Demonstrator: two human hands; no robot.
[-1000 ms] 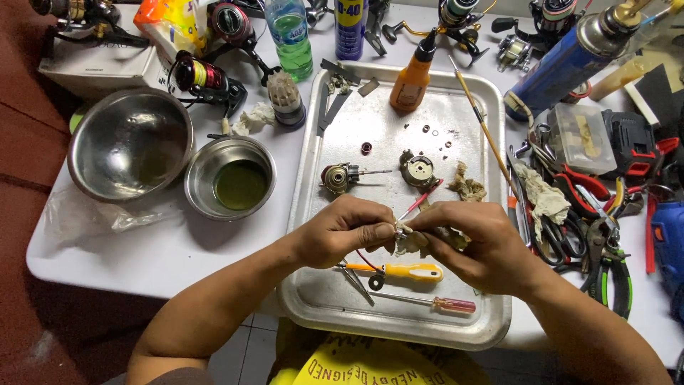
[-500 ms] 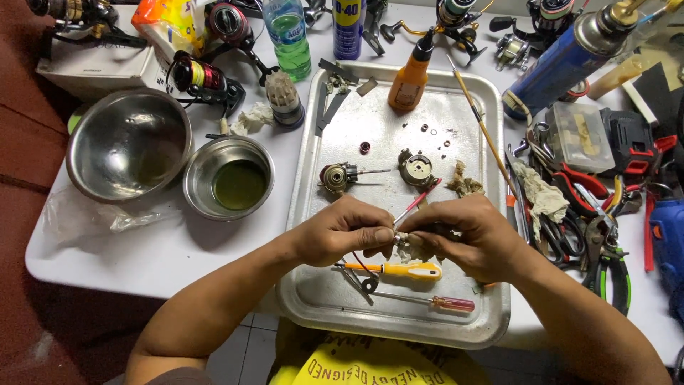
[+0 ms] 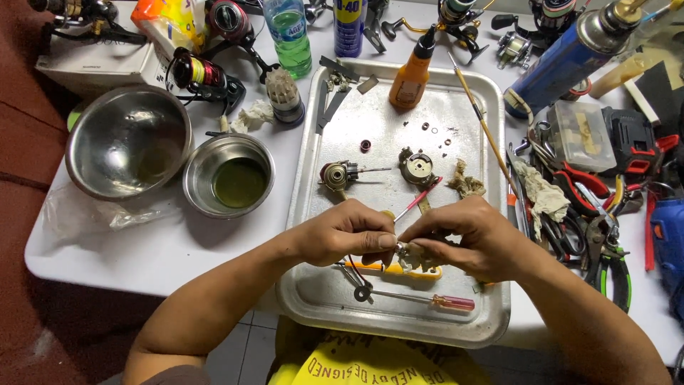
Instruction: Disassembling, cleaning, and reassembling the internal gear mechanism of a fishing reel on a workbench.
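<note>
change: both hands sit slightly lower and nearer the front of the tray than a second ago; the pinch looks the same, tools on the tray unmoved.
left hand (image 3: 342, 235): closed, thumb and forefinger pinching the left end of a small metal part (image 3: 400, 248).
right hand (image 3: 474, 239): closed too, fingers curled round the part's right side along with a grubby bit of rag (image 3: 420, 258); how much of the part sits under the fingers cannot be told.
part location: between the two hands, held just above the front half of the metal tray (image 3: 399, 328), over the yellow-handled screwdriver (image 3: 406, 269).
part axis: what shows runs roughly left-right, hand to hand; which end leads is too small to tell.
nearer hand: both touch it; the right covers more of it.
under the hands: red-handled screwdriver (image 3: 427, 300) lies left-right, tip to the left, handle right.
mid tray: small reel spindle assembly (image 3: 338, 175), shaft pointing right; round gear housing (image 3: 417, 167) just beside a wad of dirty rag (image 3: 464, 183).
back of tray: orange oil bottle (image 3: 412, 75) upright; thin brush (image 3: 481, 121) lying diagonally along the right side.
left of tray: small steel bowl of greenish liquid (image 3: 229, 175) touching a larger steel bowl (image 3: 128, 141).
right of tray: pile of pliers and cutters (image 3: 598, 228), well apart from the hands.
</note>
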